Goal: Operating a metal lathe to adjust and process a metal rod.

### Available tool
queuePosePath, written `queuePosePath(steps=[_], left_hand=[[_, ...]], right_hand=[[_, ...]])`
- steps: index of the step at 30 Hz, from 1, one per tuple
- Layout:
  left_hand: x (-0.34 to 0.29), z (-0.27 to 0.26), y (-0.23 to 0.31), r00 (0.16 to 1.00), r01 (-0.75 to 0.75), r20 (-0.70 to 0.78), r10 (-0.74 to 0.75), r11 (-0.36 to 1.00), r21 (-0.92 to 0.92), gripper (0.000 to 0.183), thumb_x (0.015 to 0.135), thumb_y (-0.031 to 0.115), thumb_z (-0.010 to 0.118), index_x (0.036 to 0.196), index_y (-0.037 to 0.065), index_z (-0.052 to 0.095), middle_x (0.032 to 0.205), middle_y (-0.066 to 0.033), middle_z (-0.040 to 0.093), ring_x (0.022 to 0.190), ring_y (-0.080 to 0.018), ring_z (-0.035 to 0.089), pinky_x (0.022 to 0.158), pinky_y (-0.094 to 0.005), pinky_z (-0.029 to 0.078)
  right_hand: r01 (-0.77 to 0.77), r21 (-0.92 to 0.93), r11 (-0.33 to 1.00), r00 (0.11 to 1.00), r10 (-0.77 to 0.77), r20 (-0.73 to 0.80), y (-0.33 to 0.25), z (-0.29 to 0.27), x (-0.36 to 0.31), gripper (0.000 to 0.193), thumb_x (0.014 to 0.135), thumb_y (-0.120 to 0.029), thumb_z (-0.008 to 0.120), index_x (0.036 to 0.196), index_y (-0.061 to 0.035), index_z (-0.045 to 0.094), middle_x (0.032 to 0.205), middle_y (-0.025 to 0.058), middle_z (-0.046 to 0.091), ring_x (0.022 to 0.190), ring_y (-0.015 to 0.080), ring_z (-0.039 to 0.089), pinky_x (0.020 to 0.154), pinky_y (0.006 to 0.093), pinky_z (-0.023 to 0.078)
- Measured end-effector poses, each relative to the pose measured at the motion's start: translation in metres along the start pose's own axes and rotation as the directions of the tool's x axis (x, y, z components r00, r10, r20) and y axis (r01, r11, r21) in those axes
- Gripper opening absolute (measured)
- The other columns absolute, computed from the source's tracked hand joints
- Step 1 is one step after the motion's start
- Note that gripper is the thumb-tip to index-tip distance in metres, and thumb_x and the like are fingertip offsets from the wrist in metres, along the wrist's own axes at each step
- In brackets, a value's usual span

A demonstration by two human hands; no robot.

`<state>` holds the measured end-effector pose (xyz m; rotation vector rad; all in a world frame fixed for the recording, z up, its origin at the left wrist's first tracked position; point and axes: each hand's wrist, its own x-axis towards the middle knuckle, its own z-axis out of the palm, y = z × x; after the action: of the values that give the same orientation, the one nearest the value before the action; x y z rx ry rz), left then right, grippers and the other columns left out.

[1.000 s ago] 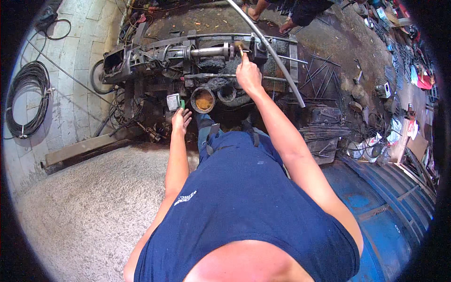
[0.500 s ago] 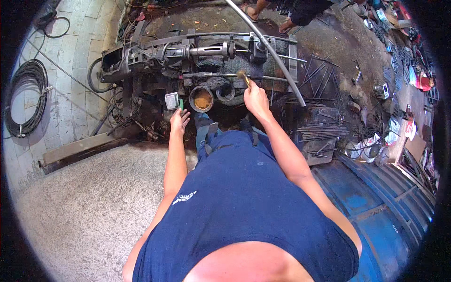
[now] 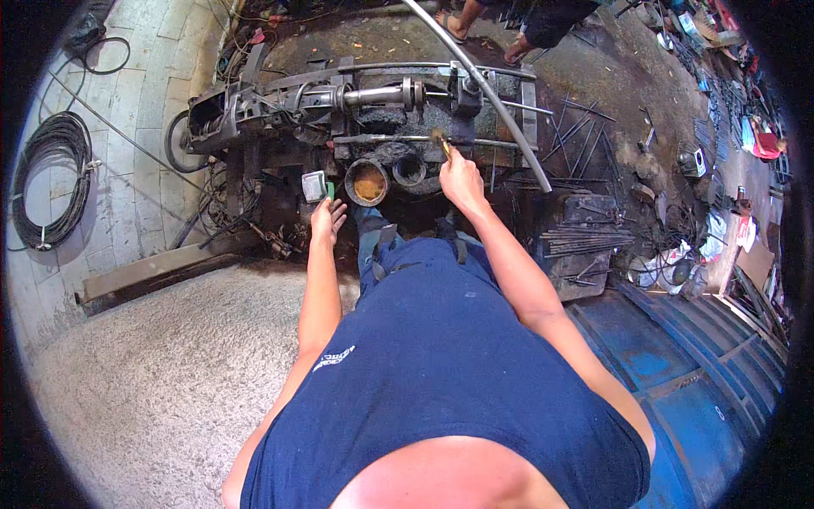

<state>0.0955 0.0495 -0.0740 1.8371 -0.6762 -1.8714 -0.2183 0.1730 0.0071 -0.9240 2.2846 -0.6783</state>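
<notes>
The right hand, just above the frame's middle, is closed on the handle of a small brush, whose bristle head rests against a thin steel rod lying across the greasy machine. The brush looks light and stiff in the handle, soft at the bristles, probably slick with grease, so a grip low on the handle seems best. The left hand, left of centre, is spread and holds nothing, its fingers near a small grey-green box. Just beside it sit 2 round pots: 1 with orange-brown paste, 1 darker. A long bent pipe crosses the machine to the right of the brush and crowds that side. Loose bars lie at right, a cable coil at far left.
</notes>
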Motion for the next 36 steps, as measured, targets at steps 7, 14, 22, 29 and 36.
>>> queuePosePath(steps=[7,14,22,29,36], left_hand=[[0.011,-0.009,-0.007,1.000,0.003,0.001,-0.003,1.000,-0.028,0.049,0.095,0.029,0.049,0.138,0.009,0.038,0.125,-0.0130,0.058,0.102,-0.0243,0.063,0.081,-0.0372,0.050],[0.012,-0.007,-0.007,1.000,0.002,0.004,-0.002,1.000,-0.030,0.049,0.095,0.028,0.049,0.139,0.008,0.038,0.125,-0.0136,0.057,0.102,-0.0250,0.063,0.082,-0.0375,0.050],[0.007,-0.008,-0.008,1.000,0.000,-0.002,0.000,1.000,-0.014,0.051,0.096,0.028,0.048,0.140,0.006,0.037,0.129,-0.0156,0.055,0.109,-0.0277,0.060,0.086,-0.0389,0.049],[0.007,-0.006,-0.006,1.000,-0.015,0.024,0.016,1.000,-0.018,0.051,0.096,0.029,0.047,0.140,0.005,0.036,0.128,-0.0157,0.055,0.110,-0.0278,0.059,0.088,-0.0389,0.048],[0.005,-0.010,-0.006,1.000,-0.009,0.010,0.009,0.999,-0.047,0.049,0.095,0.029,0.049,0.137,0.005,0.039,0.125,-0.0146,0.056,0.108,-0.0269,0.060,0.087,-0.0391,0.048]], right_hand=[[-0.021,-0.016,1.000,1.000,0.021,0.015,-0.004,-0.005,-0.002,0.042,0.085,-0.016,0.048,0.122,0.0017,0.054,0.086,0.0312,0.063,0.085,0.0452,0.064,0.079,0.0529,0.050],[-0.025,-0.013,1.000,1.000,0.026,0.017,-0.006,-0.007,-0.002,0.042,0.085,-0.016,0.048,0.121,0.0034,0.054,0.086,0.0310,0.064,0.085,0.0450,0.064,0.080,0.0526,0.050],[0.020,0.057,0.998,0.997,-0.016,-0.076,-0.017,-0.007,0.013,0.042,0.088,-0.018,0.047,0.125,0.0025,0.050,0.088,0.0301,0.064,0.085,0.0448,0.064,0.078,0.0528,0.050],[0.020,0.076,0.997,0.986,-0.007,-0.166,-0.052,-0.008,0.054,0.042,0.089,-0.017,0.045,0.126,0.0011,0.051,0.091,0.0313,0.063,0.086,0.0470,0.061,0.079,0.0538,0.048],[-0.003,0.054,0.999,1.000,0.004,-0.019,-0.034,-0.008,0.024,0.040,0.089,-0.017,0.045,0.123,0.0013,0.052,0.092,0.0308,0.063,0.089,0.0474,0.061,0.080,0.0531,0.048]])
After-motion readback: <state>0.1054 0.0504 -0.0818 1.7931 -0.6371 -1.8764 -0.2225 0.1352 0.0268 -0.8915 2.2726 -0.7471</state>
